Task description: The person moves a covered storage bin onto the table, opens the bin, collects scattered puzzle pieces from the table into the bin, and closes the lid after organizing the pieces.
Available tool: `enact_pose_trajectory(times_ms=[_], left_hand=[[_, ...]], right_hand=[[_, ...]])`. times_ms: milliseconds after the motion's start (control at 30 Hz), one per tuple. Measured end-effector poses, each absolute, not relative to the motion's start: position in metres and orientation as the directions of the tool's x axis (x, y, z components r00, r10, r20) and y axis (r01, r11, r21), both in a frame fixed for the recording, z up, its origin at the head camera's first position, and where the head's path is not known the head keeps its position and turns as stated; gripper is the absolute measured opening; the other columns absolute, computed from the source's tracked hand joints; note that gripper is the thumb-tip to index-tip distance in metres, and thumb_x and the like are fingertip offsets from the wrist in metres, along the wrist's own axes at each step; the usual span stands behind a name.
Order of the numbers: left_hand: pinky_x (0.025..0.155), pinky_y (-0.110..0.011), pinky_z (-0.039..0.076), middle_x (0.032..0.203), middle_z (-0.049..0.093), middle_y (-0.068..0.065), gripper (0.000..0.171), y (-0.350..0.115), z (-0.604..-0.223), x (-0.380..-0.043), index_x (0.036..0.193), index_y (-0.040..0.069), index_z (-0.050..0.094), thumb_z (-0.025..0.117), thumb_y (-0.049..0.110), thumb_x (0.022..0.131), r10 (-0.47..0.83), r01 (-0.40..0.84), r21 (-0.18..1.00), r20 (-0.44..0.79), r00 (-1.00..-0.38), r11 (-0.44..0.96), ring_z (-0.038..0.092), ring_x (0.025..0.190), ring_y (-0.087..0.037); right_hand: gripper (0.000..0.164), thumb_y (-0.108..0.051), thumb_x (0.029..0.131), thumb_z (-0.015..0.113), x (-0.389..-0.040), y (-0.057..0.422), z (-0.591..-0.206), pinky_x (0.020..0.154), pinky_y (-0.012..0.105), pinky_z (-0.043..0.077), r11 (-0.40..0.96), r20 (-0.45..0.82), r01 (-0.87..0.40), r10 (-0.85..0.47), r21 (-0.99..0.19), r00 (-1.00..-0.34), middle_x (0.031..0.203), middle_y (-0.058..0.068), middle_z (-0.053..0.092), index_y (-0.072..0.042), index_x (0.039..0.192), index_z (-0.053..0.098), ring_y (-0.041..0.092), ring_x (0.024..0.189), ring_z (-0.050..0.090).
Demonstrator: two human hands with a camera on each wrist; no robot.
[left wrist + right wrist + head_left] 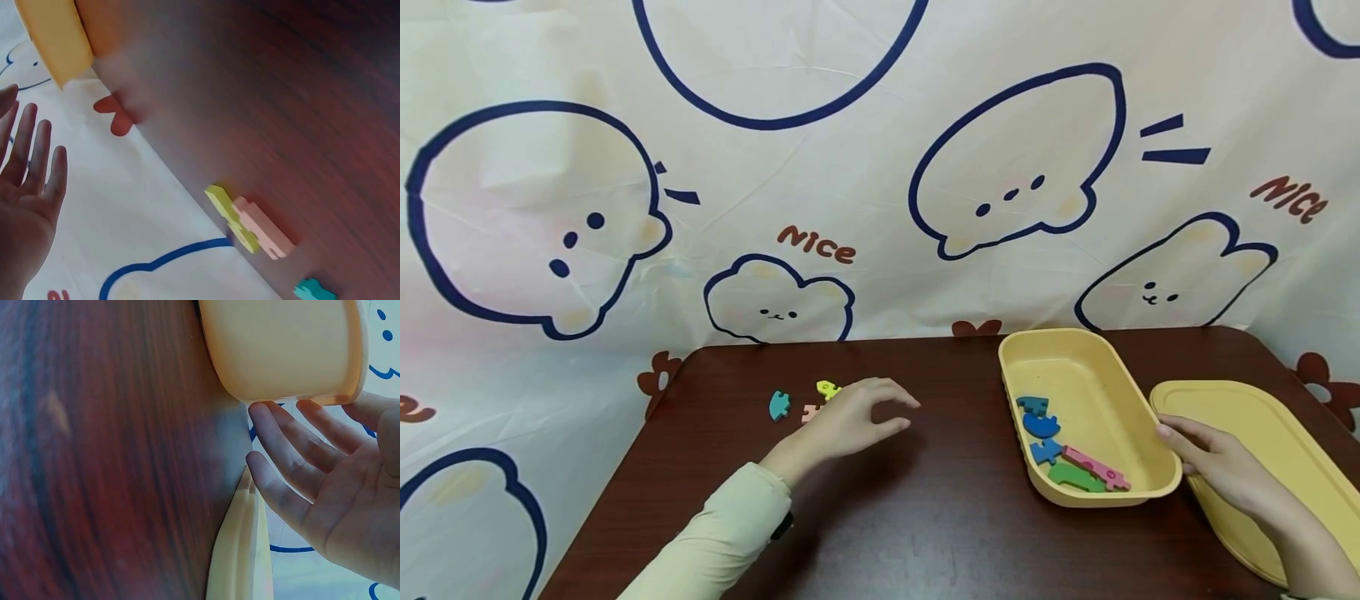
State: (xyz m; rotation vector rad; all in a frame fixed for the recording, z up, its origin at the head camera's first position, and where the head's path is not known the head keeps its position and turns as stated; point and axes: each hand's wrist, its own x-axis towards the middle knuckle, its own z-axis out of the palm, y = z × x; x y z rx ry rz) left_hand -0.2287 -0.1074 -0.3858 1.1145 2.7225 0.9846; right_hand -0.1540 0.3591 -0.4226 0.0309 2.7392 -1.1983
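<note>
My right hand grips the right edge of a yellow plastic bin, thumb at the rim; in the right wrist view the fingers reach against its outer wall. Inside the bin, toward the near left, lie several puzzle pieces, among them a green piece, a pink piece and a blue piece. My left hand hovers over the table with nothing in it, fingers spread in the left wrist view. Beyond it lie a teal piece, a yellow piece and a light pink piece.
A yellow lid lies flat on the right, next to the bin and partly under my right forearm. The dark brown table ends at the back against a white cloth printed with cartoon outlines.
</note>
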Motion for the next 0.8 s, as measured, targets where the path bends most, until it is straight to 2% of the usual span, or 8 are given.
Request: enact_pose_trajectory(times_ms=[400, 667, 800], left_hand=[[0.095, -0.044, 0.050, 0.116, 0.066, 0.006, 0.028, -0.137, -0.395, -0.228, 0.118, 0.015, 0.071, 0.074, 0.019, 0.091, 0.607, 0.569, 0.597, 0.167, -0.777, 0.565, 0.059, 0.114, -0.016], [0.090, -0.049, 0.052, 0.116, 0.066, 0.005, 0.030, -0.163, -0.398, -0.231, 0.117, 0.013, 0.071, 0.077, 0.015, 0.088, 0.551, 0.530, 0.606, 0.175, -0.816, 0.593, 0.060, 0.112, -0.021], [0.091, -0.047, 0.052, 0.117, 0.066, 0.003, 0.030, -0.173, -0.402, -0.235, 0.117, 0.011, 0.070, 0.077, 0.014, 0.088, 0.532, 0.506, 0.623, 0.164, -0.831, 0.597, 0.060, 0.113, -0.023]], right_hand=[[0.062, -0.033, 0.109, 0.038, -0.153, 0.361, -0.423, 0.069, 0.025, 0.052, 0.667, -0.150, 0.086, -0.039, -0.740, -0.988, 0.132, 0.041, 0.047, 0.018, 0.142, 0.034, 0.011, 0.081, 0.067], [0.060, -0.031, 0.108, 0.040, -0.152, 0.356, -0.427, 0.070, 0.025, 0.053, 0.645, -0.128, 0.069, -0.046, -0.761, -0.991, 0.133, 0.041, 0.047, 0.019, 0.141, 0.035, 0.006, 0.083, 0.065], [0.060, -0.032, 0.108, 0.040, -0.152, 0.358, -0.425, 0.069, 0.025, 0.052, 0.652, -0.119, 0.066, -0.038, -0.755, -0.992, 0.132, 0.040, 0.048, 0.019, 0.141, 0.036, 0.006, 0.082, 0.065]])
